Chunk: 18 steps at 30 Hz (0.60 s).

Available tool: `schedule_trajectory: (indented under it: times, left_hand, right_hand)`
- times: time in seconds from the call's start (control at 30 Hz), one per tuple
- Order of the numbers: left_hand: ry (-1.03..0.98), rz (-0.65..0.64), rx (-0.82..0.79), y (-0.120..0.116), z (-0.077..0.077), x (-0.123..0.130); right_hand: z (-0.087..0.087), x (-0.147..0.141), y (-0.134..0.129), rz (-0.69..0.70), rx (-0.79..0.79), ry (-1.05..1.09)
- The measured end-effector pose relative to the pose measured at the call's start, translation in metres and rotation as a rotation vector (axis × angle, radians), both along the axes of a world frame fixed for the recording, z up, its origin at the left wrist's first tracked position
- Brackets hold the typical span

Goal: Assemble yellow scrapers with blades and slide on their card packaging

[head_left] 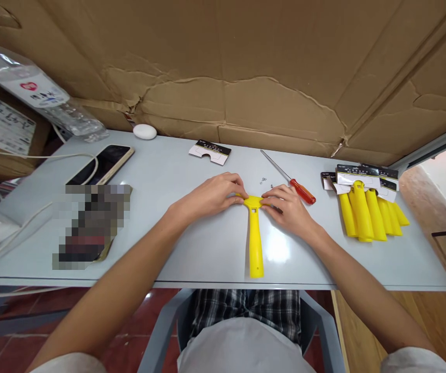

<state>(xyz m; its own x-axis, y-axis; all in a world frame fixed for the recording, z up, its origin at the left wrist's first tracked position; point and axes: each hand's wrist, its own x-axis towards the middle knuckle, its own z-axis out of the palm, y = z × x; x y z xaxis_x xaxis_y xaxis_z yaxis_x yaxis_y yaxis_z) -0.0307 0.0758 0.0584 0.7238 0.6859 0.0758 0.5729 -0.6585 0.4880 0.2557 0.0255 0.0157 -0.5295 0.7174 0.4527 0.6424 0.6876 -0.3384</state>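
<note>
Hands, left (211,197), right (289,210), grip yellow plastic handle (255,243), seemingly.

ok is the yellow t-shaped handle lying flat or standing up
Lying flat: the yellow T-shaped handle rests along the table top, between the left hand and right hand.
</note>
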Motion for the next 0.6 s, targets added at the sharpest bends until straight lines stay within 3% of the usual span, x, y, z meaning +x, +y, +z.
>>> schedule_trajectory:
  times: [0.6]
  left_hand:
    - [0.003, 0.043, 0.062, -0.009, 0.001, 0.012]
  right_hand:
    - [0.002, -0.005, -0.004, -0.056, 0.012, 0.005]
